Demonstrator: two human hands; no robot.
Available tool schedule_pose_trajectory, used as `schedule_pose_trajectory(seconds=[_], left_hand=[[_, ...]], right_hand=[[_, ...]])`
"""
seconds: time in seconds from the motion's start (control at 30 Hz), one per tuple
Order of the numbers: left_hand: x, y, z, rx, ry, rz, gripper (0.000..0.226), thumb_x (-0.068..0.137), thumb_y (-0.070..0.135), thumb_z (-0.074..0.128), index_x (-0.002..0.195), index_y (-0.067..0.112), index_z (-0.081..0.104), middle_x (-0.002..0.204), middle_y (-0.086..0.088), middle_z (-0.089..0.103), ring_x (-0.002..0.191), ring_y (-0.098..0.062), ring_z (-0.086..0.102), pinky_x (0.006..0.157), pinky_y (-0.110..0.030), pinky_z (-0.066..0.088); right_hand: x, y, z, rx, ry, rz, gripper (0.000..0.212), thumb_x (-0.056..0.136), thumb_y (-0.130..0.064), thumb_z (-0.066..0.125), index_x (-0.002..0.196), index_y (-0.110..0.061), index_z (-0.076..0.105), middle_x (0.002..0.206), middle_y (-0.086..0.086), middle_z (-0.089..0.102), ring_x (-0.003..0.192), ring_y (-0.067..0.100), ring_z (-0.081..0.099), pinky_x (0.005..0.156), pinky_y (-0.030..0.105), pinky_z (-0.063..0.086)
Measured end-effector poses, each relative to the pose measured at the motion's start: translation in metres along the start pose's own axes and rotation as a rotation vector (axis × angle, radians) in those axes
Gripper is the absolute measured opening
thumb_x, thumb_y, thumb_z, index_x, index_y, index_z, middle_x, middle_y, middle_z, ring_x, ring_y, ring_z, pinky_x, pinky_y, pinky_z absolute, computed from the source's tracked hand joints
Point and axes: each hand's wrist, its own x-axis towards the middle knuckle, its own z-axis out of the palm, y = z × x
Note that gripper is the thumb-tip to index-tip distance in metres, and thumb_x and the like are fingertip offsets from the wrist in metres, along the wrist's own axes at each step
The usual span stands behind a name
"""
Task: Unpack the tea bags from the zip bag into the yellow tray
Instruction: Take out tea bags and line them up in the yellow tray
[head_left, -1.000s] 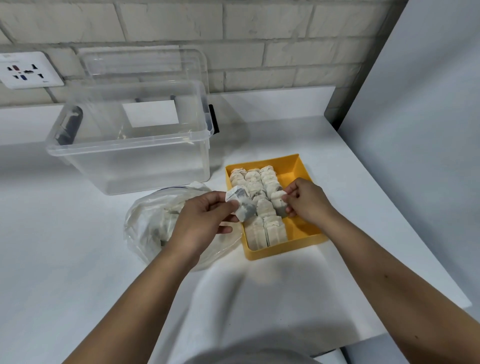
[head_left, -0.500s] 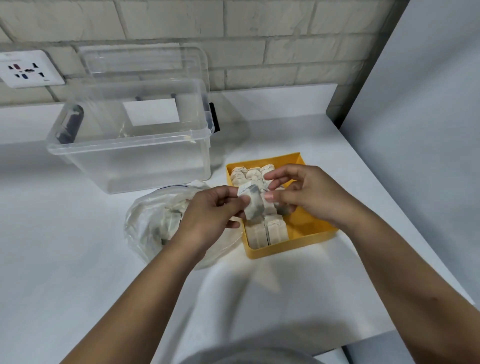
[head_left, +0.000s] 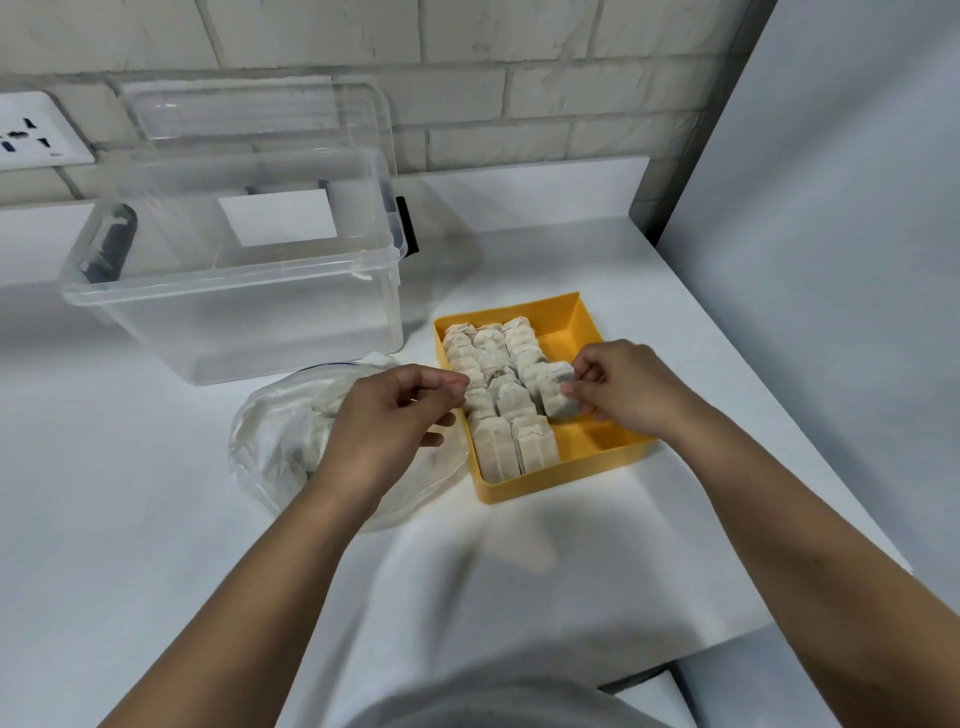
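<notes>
A tea bag (head_left: 558, 397) is pinched by the right hand (head_left: 623, 389), apparently to extend the third row in the yellow tray (head_left: 561, 484), while the left hand (head_left: 384, 421) is held curled, empty, over the zip bag (head_left: 270, 441).

back: pale brick wall (head_left: 519, 78); socket (head_left: 31, 136) upper left | white counter (head_left: 130, 519) | right: plain grey panel (head_left: 831, 208)

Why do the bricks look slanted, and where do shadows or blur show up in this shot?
Head view: the wide-angle lens tilts and bows the brick wall and table edges; soft shadows fall on the table below the yellow tray; the clear box carries a faint sheen; the grey clothing at the bottom edge is blurred.
</notes>
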Motion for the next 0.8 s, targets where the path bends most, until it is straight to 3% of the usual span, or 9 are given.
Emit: schedule_pose_trajectory(seconds=[0.3, 0.6, 0.73, 0.8], left_hand=[[-0.003, -0.009, -0.011, 0.005, 0.03, -0.024, 0.01, 0.091, 0.015, 0.068, 0.093, 0.019, 0.077, 0.085, 0.002, 0.077, 0.075, -0.011, 0.07, 0.065, -0.021, 0.057], [-0.008, -0.015, -0.026, -0.009, 0.065, -0.04, 0.01, 0.092, 0.014, 0.067, 0.093, 0.017, 0.077, 0.086, 0.0, 0.077, 0.076, -0.011, 0.07, 0.065, -0.022, 0.057], [-0.017, -0.017, -0.053, -0.022, 0.137, -0.039, 0.01, 0.092, 0.012, 0.067, 0.093, 0.016, 0.077, 0.086, -0.002, 0.077, 0.077, -0.012, 0.07, 0.067, -0.023, 0.058], [-0.022, -0.018, -0.071, -0.038, 0.203, -0.035, 0.012, 0.092, 0.011, 0.067, 0.092, 0.017, 0.078, 0.085, -0.002, 0.077, 0.078, -0.014, 0.071, 0.073, -0.029, 0.059]], right_hand=[[0.026, 0.016, 0.028, -0.03, 0.015, 0.094, 0.015, 0.086, -0.025, 0.071, 0.086, -0.013, 0.063, 0.087, 0.01, 0.069, 0.082, 0.03, 0.067, 0.081, 0.046, 0.056], [0.028, 0.013, 0.032, -0.035, 0.038, 0.13, 0.017, 0.084, -0.027, 0.073, 0.091, -0.018, 0.061, 0.093, 0.006, 0.068, 0.086, 0.028, 0.066, 0.082, 0.044, 0.056], [0.011, -0.011, 0.016, -0.197, 0.148, 0.048, 0.032, 0.085, -0.032, 0.07, 0.113, -0.017, 0.061, 0.1, 0.002, 0.068, 0.094, 0.024, 0.063, 0.081, 0.03, 0.049], [-0.003, -0.037, 0.011, -0.068, 0.214, -0.051, 0.025, 0.085, -0.03, 0.071, 0.107, -0.02, 0.064, 0.091, -0.004, 0.067, 0.085, 0.017, 0.064, 0.077, 0.028, 0.05]])
